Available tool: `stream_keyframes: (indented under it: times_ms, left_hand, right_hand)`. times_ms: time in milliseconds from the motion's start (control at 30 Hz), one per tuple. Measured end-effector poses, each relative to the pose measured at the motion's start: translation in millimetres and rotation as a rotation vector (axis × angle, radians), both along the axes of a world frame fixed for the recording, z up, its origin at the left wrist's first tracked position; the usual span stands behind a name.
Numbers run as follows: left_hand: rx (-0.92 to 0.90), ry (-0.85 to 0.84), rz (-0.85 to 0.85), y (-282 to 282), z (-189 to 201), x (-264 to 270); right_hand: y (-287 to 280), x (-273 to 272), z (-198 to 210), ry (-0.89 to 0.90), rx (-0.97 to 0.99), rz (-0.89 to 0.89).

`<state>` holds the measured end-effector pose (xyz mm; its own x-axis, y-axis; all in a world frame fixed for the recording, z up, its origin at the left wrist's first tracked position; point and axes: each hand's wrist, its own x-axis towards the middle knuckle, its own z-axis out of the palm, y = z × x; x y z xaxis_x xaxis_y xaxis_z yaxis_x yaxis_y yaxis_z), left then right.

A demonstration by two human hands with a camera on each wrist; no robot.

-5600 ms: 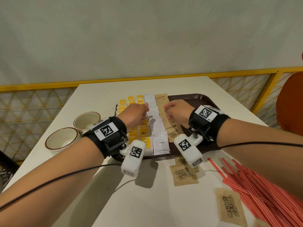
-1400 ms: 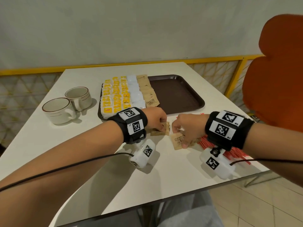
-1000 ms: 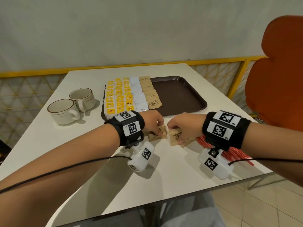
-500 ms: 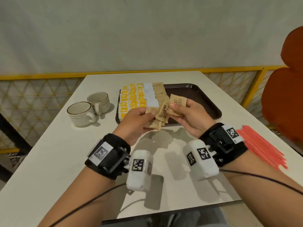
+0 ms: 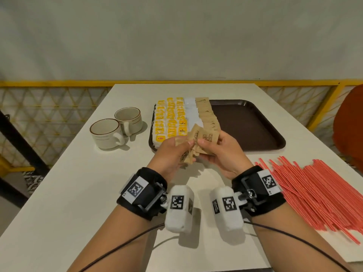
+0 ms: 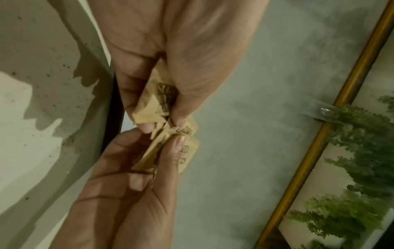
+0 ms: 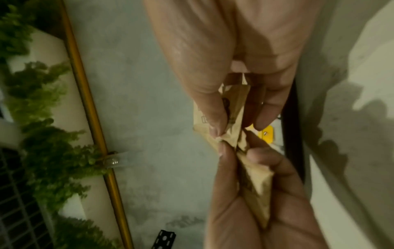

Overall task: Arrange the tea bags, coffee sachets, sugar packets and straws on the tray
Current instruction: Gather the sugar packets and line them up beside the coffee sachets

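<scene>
Both hands hover together just in front of the brown tray, each pinching several brown sugar packets. My left hand grips its packets between thumb and fingers. My right hand holds another small stack the same way, and the two stacks touch at the fingertips. On the tray's left part lie rows of yellow tea bags, white coffee sachets and a row of sugar packets. Red straws lie loose on the table at the right.
Two cream cups stand left of the tray. The tray's right half is bare. A yellow railing runs behind the white table, and an orange chair stands at the right edge.
Both hands picked sugar packets off the table near the front edge, lifted them and brought them together in front of the tray. The head view has swung back to the tray.
</scene>
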<state>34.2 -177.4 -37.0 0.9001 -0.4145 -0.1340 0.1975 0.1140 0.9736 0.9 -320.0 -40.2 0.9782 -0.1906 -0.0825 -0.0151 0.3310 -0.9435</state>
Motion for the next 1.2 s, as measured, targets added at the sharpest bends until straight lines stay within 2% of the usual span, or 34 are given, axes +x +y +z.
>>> stream_keyframes:
  times_ms: [167,367,567,733,967,1200]
  left_hand:
    - [-0.038,0.039,-0.067,5.2,-1.4,2.5]
    - [0.017,0.006,-0.206,12.7,-4.5,0.2]
    - [0.012,0.095,-0.24,17.2,-5.5,3.5]
    - [0.036,0.074,-0.213,15.4,-8.2,1.4]
    - [0.101,0.136,-0.213,14.4,-3.7,0.3]
    - [0.102,0.284,-0.201,19.5,-4.1,10.7]
  right_hand:
    - [-11.1,-7.4,0.6,-0.028,0.094,0.025]
    - [-19.0,-11.3,-2.2,0.052,0.009,0.18]
    - [-22.2,-12.4,-0.9,0.026,-0.012,0.097]
    - [-15.0,-12.8,-3.8,0.041,-0.019,0.175]
    - [-18.1,-11.7,-4.3,0.072,-0.029,0.119]
    - [-22.5,-9.6,-5.1,0.151,0.006,0.032]
